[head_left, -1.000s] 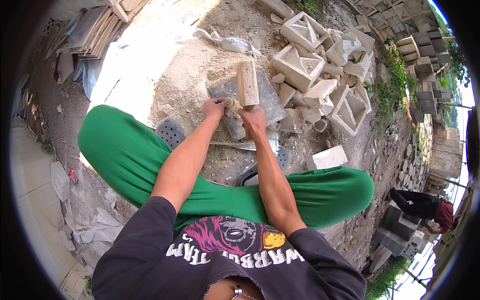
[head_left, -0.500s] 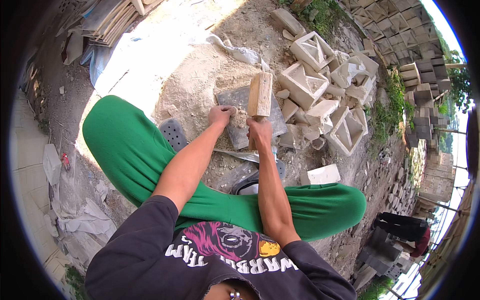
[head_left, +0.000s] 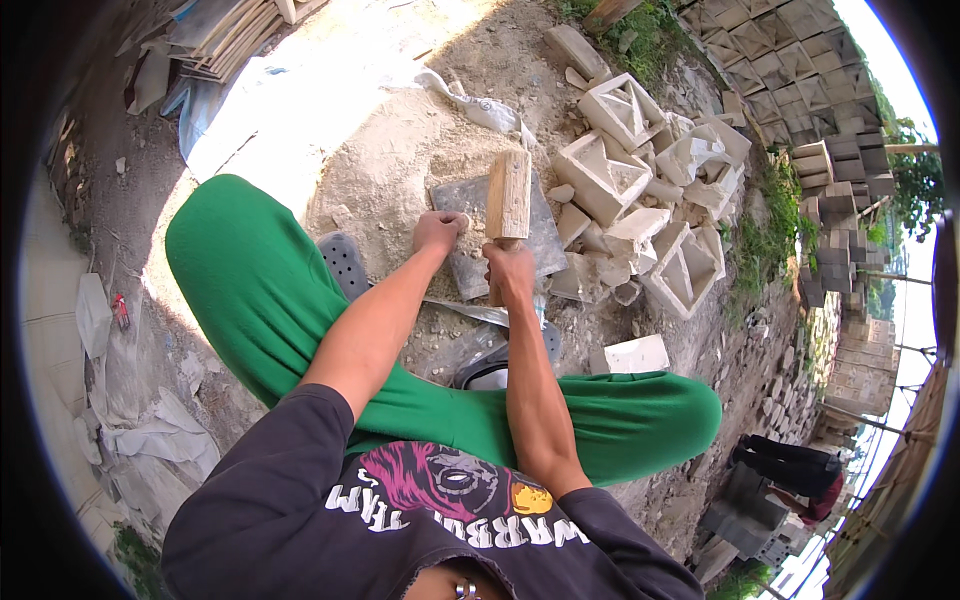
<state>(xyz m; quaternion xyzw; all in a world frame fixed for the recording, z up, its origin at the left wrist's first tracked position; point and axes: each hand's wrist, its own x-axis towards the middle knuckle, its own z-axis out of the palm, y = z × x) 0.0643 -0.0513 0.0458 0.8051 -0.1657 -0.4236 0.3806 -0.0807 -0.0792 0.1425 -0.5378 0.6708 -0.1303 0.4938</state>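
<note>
My right hand [head_left: 512, 270] is wrapped round the handle of a wooden mallet [head_left: 509, 192]. The mallet's squared, pale head rises beyond the fist, over a dark flat slab [head_left: 545, 238] on the ground. At the slab's left edge is my left hand [head_left: 440, 230], its fingers bent and pressed together; what they hold, if anything, I cannot make out. Small crumbs of pale rubble lie on the slab between the two hands. The mallet's head hides part of the slab's far side.
Broken cream-coloured hollow blocks [head_left: 604, 176] are heaped right of the slab. A single pale block [head_left: 630, 354] lies by my right knee. A white plastic strip [head_left: 478, 108] lies beyond the slab. Stacked blocks [head_left: 785, 65] stand far right; another person [head_left: 795, 475] bends at lower right.
The mallet's head has shifted slightly left over the slab. My left hand has stayed at the slab's left edge. The whole view has moved a little.
</note>
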